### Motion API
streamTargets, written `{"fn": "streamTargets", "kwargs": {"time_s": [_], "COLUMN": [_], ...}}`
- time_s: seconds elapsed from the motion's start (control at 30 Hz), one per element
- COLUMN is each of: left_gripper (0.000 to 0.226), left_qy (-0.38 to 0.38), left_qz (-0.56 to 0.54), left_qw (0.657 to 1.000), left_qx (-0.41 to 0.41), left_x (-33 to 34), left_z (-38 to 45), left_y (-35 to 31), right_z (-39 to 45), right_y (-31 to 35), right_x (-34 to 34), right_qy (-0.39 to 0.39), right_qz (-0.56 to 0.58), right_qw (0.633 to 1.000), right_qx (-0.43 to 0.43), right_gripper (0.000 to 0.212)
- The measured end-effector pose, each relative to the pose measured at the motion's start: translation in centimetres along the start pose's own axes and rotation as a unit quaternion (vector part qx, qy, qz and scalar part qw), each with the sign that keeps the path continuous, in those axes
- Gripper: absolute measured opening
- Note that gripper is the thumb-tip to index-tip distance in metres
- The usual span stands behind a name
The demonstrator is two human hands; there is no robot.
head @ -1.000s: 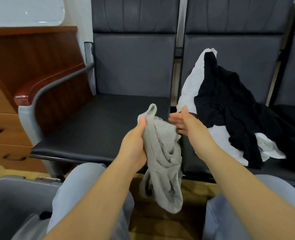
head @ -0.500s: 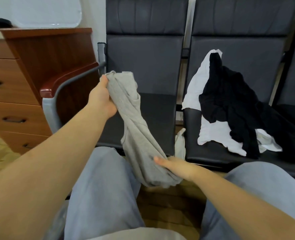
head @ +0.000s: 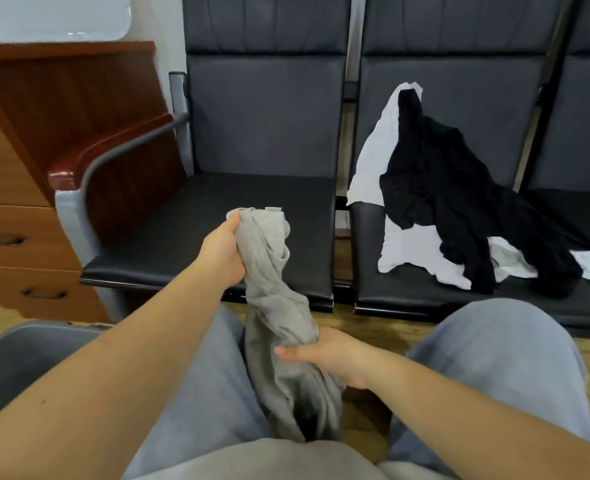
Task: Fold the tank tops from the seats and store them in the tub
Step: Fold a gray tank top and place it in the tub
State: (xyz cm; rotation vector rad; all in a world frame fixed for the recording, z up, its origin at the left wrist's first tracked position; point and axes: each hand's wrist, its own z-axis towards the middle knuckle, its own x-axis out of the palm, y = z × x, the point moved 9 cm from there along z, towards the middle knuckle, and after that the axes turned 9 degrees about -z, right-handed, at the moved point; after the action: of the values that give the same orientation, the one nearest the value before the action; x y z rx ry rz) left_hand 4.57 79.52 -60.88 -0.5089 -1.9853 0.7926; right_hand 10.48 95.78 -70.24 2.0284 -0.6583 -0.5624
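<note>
A bunched grey tank top (head: 273,289) hangs between my knees in front of the left seat. My left hand (head: 222,251) grips its upper end above the seat's front edge. My right hand (head: 328,355) holds the cloth lower down, fingers wrapped round its middle; the bottom end droops past my lap. On the middle seat (head: 408,292) lie a black tank top (head: 453,202) and a white one (head: 408,244), the black draped over the white and up the backrest. The grey tub (head: 13,362) sits at my lower left, partly hidden by my left arm.
The left seat (head: 189,230) is bare, with a red-padded armrest (head: 89,161) on its left side. A wooden drawer cabinet (head: 20,209) stands beyond that. A third seat (head: 584,209) shows at the right edge. Wooden floor lies below.
My left hand has come down and toward the seat's front edge with the top's upper end. My right hand has closed round the cloth's middle. The tub has come back into view.
</note>
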Motion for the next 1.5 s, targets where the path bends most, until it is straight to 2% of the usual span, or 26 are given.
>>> {"fn": "streamTargets", "kwargs": {"time_s": [0.07,0.1,0.23,0.33,0.43,0.5,0.57,0.73,0.8,0.93,1.0,1.2,1.37,1.5], "left_gripper": [0.040,0.042,0.047,0.045,0.048,0.050,0.053,0.054,0.052,0.042,0.037,0.022,0.028,0.011], "left_qy": [0.035,0.054,0.113,0.129,0.151,0.175,0.195,0.251,0.259,0.282,0.289,0.237,0.113,0.032], "left_qz": [0.017,0.025,0.067,0.086,0.094,0.101,0.113,0.161,0.170,0.168,0.179,0.203,0.208,0.197], "left_qw": [0.999,0.998,0.990,0.986,0.980,0.974,0.967,0.945,0.943,0.935,0.930,0.948,0.971,0.976], "left_qx": [-0.003,-0.012,-0.045,-0.068,-0.092,-0.107,-0.119,-0.131,-0.124,-0.133,-0.136,-0.058,0.022,0.083], "left_x": [1.2,1.7,3.2,3.9,4.4,4.8,5.1,6.1,6.2,5.8,5.5,4.3,1.0,-0.9], "left_z": [-0.6,-0.8,-1.6,-2.4,-2.9,-3.2,-3.5,-4.9,-5.1,-5.3,-5.2,-4.1,-2.3,-1.6], "left_y": [0.7,1.0,2.0,3.2,4.4,5.0,5.3,5.8,5.7,5.9,6.0,3.4,-0.3,-2.8], "right_z": [0.3,0.5,0.4,0.1,-0.3,-0.7,-0.8,-0.6,-1.1,-1.9,-2.2,-2.9,-4.2,-4.8], "right_y": [-0.5,-0.7,0.8,2.7,4.5,5.7,6.6,8.2,9.1,10.4,10.7,10.8,11.6,11.8], "right_x": [-1.1,-1.6,-2.5,-3.3,-3.8,-4.7,-5.6,-6.5,-6.7,-7.9,-8.5,-10.2,-12.8,-15.5], "right_qy": [-0.032,-0.041,-0.039,-0.045,-0.038,-0.050,-0.065,-0.068,-0.064,-0.056,-0.063,-0.117,-0.156,-0.181], "right_qz": [0.010,0.026,0.096,0.115,0.151,0.158,0.161,0.150,0.163,0.200,0.192,0.098,-0.047,-0.118], "right_qw": [0.999,0.999,0.994,0.989,0.980,0.974,0.969,0.967,0.961,0.948,0.949,0.964,0.968,0.964], "right_qx": [0.012,0.013,-0.039,-0.087,-0.125,-0.155,-0.178,-0.194,-0.214,-0.240,-0.241,-0.218,-0.193,-0.155], "right_gripper": [0.077,0.083,0.043,0.038,0.023,0.025,0.037,0.055,0.053,0.030,0.029,0.018,0.004,0.011]}}
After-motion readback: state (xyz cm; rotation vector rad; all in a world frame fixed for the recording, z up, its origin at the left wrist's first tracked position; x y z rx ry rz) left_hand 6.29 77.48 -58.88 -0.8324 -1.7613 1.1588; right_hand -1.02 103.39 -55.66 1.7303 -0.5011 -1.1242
